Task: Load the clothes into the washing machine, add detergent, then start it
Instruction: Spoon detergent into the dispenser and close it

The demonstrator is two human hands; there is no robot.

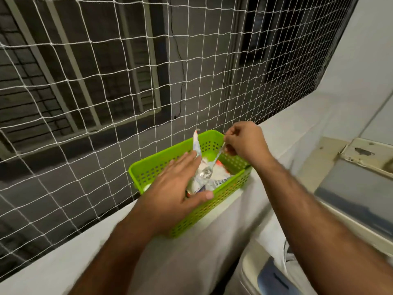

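Note:
A green perforated basket [225,196] stands on a white ledge against the net. Inside it an opened detergent packet [196,145] stands upright, white powder showing in its mouth. My left hand [176,188] grips the packet's left side, thumb across the front. My right hand [244,141] is above the basket's far right corner, fingers pinched on the handle of a clear plastic spoon [207,172] whose bowl dips into the powder. The washing machine [274,271] shows at the lower right, only its white top and a blue panel visible.
A white safety net [106,81] covers the opening behind the ledge [63,258]. A worn, cream-coloured box-like unit [350,188] sits on the right beyond my right forearm.

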